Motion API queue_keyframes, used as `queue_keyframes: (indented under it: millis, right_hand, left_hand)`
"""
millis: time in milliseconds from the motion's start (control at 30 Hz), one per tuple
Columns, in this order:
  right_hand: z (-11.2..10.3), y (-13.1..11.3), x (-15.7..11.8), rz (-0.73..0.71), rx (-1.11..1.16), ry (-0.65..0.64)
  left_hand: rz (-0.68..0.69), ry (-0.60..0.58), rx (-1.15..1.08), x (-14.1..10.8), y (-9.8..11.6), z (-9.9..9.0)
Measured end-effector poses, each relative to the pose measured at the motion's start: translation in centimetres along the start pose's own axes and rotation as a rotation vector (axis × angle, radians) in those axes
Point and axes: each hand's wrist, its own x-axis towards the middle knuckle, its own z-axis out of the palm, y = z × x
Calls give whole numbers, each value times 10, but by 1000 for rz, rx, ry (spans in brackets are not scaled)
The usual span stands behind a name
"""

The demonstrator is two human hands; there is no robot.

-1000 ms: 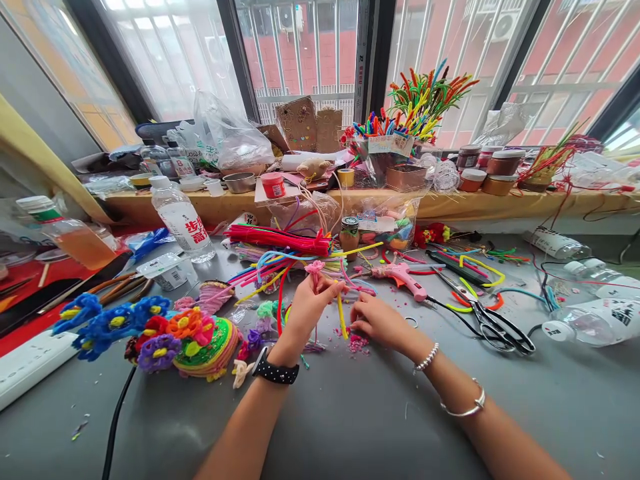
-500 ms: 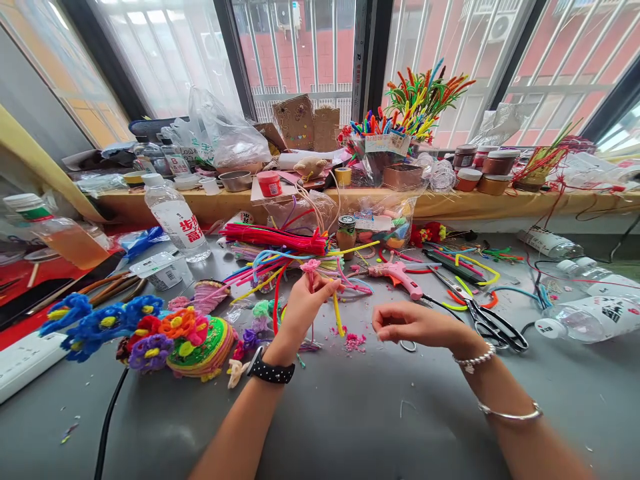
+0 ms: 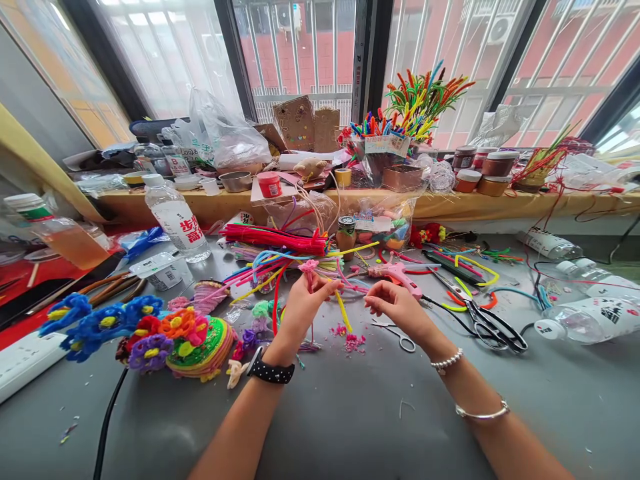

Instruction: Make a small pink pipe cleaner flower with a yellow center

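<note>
My left hand [image 3: 306, 303], wearing a black dotted watch band, pinches a small pink pipe-cleaner flower [image 3: 309, 266] by its stem. A yellow pipe cleaner [image 3: 345, 312] hangs down beside its thumb and fingertips. To the right, my right hand [image 3: 395, 305] is curled with thumb and fingertips close together; anything between them is too small to make out. Small scissors [image 3: 406, 343] lie under that hand, and a pink glue gun [image 3: 397, 272] lies just behind it. Pink fuzz clippings [image 3: 354, 343] are scattered on the grey table [image 3: 350, 420] between my hands.
Finished pipe-cleaner flowers [image 3: 107, 322] and a round green piece [image 3: 203, 350] sit at left. A red pipe-cleaner bundle [image 3: 275, 238] lies behind my hands. Large black scissors [image 3: 493, 327] and plastic bottles [image 3: 595, 319] lie at right. A water bottle [image 3: 176, 220] stands at back left.
My right hand has moved left and slightly up, closer to my left hand, uncovering the small scissors. The yellow pipe cleaner has shifted slightly right; my left hand stays nearly still.
</note>
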Motion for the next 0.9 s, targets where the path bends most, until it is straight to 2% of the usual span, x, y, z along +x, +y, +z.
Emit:
queue_keyframes:
  millis: [167,300,400,667,900]
  right_hand:
    - [12,9,2,-59,-108,22]
    - [20,6,1,-123,-196,-50]
    - [21,1,0,-156,-240,-12]
    - [26,-15,-4,-108,-202,-65]
    - [22,-13,-4,-52,-169,-115]
  left_hand:
    - [-15,8,-13,-1,2,0]
    - [-3,-3,-27,0,1,-1]
    - [7,-7,-29,0,0,-2]
    - [26,-17,1,-1,-4,0]
    - [56,19,-68,-4,-3,6]
